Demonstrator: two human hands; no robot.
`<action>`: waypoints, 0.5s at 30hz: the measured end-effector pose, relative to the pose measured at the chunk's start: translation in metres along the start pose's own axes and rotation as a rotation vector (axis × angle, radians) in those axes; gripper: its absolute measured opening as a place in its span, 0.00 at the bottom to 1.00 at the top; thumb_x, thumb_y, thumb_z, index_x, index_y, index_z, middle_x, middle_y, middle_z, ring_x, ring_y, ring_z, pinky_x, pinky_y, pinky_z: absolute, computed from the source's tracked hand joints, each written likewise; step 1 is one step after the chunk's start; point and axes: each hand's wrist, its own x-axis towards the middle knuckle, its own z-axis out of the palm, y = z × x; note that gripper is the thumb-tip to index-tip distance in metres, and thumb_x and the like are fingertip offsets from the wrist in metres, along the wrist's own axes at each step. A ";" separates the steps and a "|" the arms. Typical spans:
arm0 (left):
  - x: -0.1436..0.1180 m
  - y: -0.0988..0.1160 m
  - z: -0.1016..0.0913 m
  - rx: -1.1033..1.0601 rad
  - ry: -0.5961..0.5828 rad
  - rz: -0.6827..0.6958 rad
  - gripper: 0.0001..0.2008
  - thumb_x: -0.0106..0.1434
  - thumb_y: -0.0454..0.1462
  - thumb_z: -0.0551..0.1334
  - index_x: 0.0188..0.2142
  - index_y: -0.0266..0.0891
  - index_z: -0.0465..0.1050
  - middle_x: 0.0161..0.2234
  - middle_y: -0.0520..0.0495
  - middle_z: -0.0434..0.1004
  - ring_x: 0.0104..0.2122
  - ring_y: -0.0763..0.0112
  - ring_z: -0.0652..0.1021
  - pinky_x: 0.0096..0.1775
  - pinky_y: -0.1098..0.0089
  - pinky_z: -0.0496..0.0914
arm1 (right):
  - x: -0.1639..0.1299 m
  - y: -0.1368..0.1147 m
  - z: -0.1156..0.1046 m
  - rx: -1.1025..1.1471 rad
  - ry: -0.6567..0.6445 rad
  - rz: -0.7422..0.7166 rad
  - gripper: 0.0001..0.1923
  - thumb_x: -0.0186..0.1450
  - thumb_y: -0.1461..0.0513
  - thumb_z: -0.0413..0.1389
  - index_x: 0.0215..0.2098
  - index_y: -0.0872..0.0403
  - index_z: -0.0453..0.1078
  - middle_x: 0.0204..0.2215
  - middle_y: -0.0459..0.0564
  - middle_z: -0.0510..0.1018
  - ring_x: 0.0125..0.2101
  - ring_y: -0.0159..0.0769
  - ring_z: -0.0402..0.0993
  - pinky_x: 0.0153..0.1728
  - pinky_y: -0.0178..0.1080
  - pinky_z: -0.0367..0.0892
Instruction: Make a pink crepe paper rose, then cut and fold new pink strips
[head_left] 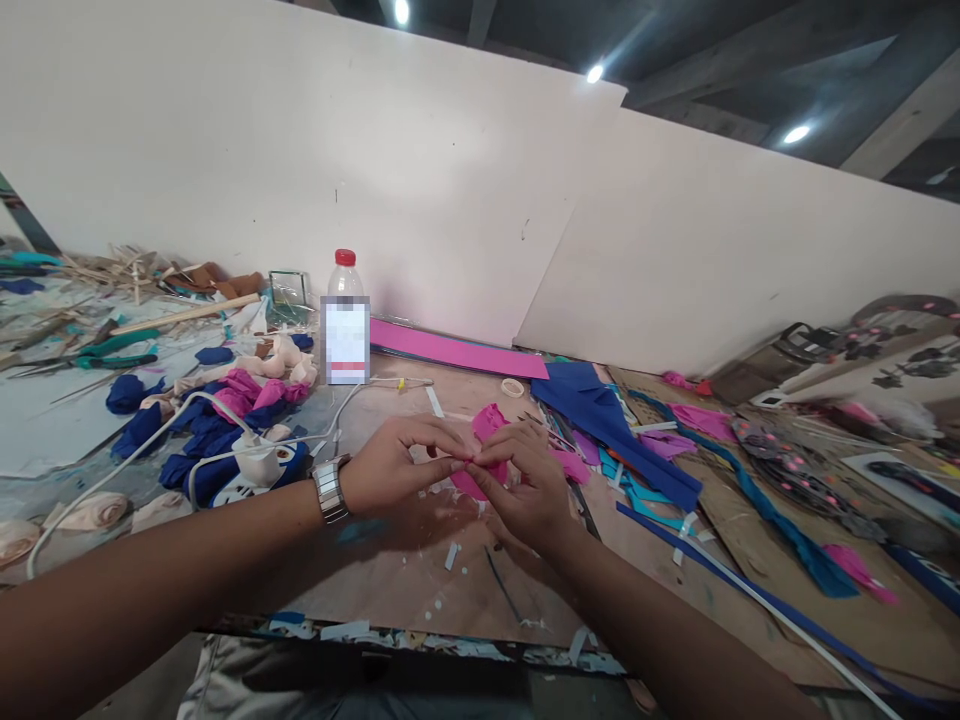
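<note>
Between my hands is a crinkled pink strip (pixel 490 421), thin like crepe paper or cloth; I cannot tell which. My left hand (pixel 405 462), with a metal watch (pixel 330 490) on its wrist, pinches the strip's edge between thumb and forefinger. My right hand (pixel 529 482) pinches it from the other side, the fingertips of both hands nearly meeting. Part of the strip stands up behind my right fingers and part hangs below the fingertips. Close behind, a roll of pale tape (pixel 512 388) lies on the table (pixel 405 570).
To the left are a power strip (pixel 259 470) with a white cable, rolled blue and pink pieces (pixel 199 440), and green-handled pliers (pixel 120 350). A red-capped bottle (pixel 345 275) stands near the white partition (pixel 420 180). A flat pink strip (pixel 457 352) and blue material (pixel 615 425) lie behind and right.
</note>
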 end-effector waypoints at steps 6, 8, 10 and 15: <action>0.001 -0.005 -0.001 -0.055 -0.030 -0.014 0.09 0.66 0.41 0.66 0.40 0.40 0.84 0.40 0.42 0.84 0.40 0.66 0.82 0.45 0.67 0.75 | 0.001 -0.002 -0.001 0.004 -0.002 -0.013 0.05 0.65 0.62 0.64 0.32 0.49 0.72 0.29 0.45 0.80 0.33 0.39 0.75 0.42 0.47 0.64; 0.000 -0.005 -0.002 -0.058 -0.041 -0.010 0.08 0.66 0.40 0.66 0.40 0.40 0.84 0.40 0.42 0.84 0.40 0.67 0.81 0.45 0.67 0.75 | 0.001 -0.002 -0.001 0.004 -0.007 -0.011 0.06 0.65 0.61 0.64 0.32 0.49 0.72 0.29 0.45 0.80 0.33 0.39 0.75 0.41 0.46 0.64; 0.000 -0.004 -0.002 -0.038 -0.043 -0.011 0.09 0.67 0.40 0.66 0.41 0.40 0.84 0.40 0.42 0.84 0.40 0.67 0.81 0.45 0.68 0.75 | 0.000 -0.001 0.000 0.006 -0.005 -0.003 0.07 0.65 0.60 0.64 0.32 0.49 0.71 0.28 0.45 0.79 0.33 0.39 0.74 0.42 0.46 0.64; 0.000 -0.001 0.000 -0.022 -0.041 -0.024 0.09 0.67 0.40 0.65 0.42 0.41 0.84 0.41 0.42 0.84 0.40 0.68 0.81 0.45 0.68 0.75 | -0.001 0.001 0.000 -0.001 0.027 -0.021 0.05 0.65 0.61 0.65 0.35 0.49 0.72 0.30 0.45 0.79 0.34 0.39 0.75 0.42 0.47 0.65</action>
